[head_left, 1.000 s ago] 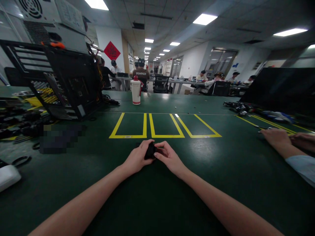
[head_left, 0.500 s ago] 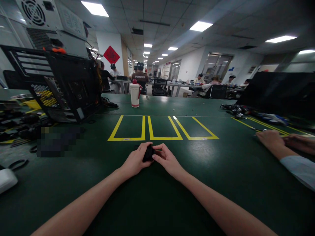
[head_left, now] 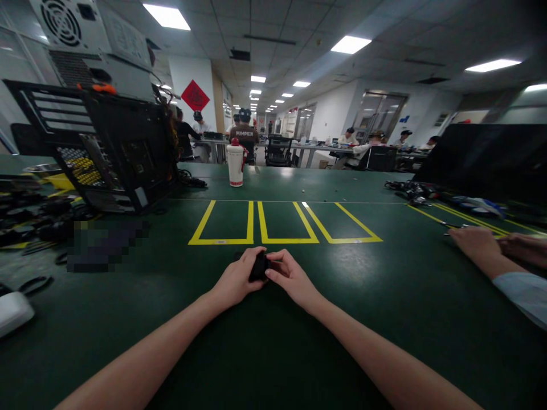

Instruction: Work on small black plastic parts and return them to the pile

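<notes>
Between my two hands is a small black object (head_left: 258,267), dark and blocky; its exact kind does not show. My left hand (head_left: 237,278) is wrapped round its left side, with the thumb at the near edge and fingers over the top. From the right, my right hand (head_left: 293,279) pinches its other end with thumb and forefinger. Part of the object lies hidden behind my left fingers. Just beyond it, yellow tape outlines (head_left: 285,241) mark the green table (head_left: 273,364).
A white bottle with a red lid (head_left: 236,165) stands beyond the tape. At left are an open computer case (head_left: 128,148), black cables (head_left: 47,222) and a white object (head_left: 15,313). A co-worker's hand (head_left: 474,245) and a dark monitor (head_left: 482,159) are at right.
The whole view has shifted very slightly. Both my hands keep the same hold on the black object.
</notes>
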Available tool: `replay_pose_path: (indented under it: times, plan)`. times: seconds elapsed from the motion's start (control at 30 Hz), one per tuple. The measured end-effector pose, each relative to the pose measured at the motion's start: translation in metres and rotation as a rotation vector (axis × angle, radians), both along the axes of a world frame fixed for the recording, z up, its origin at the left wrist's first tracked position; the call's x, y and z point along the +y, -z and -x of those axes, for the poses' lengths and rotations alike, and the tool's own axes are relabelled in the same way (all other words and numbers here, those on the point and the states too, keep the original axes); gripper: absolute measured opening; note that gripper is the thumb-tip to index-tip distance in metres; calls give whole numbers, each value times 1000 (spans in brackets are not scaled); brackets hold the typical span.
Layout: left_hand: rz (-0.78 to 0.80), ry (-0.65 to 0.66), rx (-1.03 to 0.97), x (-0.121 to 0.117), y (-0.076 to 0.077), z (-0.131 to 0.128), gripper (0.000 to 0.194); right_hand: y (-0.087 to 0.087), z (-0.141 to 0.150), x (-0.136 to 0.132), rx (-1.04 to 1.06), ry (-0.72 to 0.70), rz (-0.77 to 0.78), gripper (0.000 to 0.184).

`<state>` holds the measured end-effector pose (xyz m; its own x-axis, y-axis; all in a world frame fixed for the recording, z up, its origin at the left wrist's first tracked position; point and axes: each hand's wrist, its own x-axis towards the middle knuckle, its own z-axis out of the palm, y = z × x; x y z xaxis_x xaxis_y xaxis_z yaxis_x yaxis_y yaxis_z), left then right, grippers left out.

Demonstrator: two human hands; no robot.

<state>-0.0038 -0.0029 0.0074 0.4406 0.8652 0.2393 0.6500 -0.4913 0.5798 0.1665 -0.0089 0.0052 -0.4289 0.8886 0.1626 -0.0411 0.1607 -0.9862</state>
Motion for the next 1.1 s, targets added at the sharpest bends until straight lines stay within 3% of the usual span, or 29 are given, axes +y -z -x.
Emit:
replay_pose_path:
  times: [0.27,0.53,0.73,1.1]
  plan:
    - [23,8,-10,-1,0,0,61,0,-3,2,-25,-24,37,34]
    - [-20,17,-2,1,1,1,59,2,-1,1,8,-9,8,20]
    - [-27,9,9,0,0,0,61,5,-1,6,-40,21,25,33]
    - [-24,19,5,0,-1,2,61,4,2,2,-18,38,-8,22]
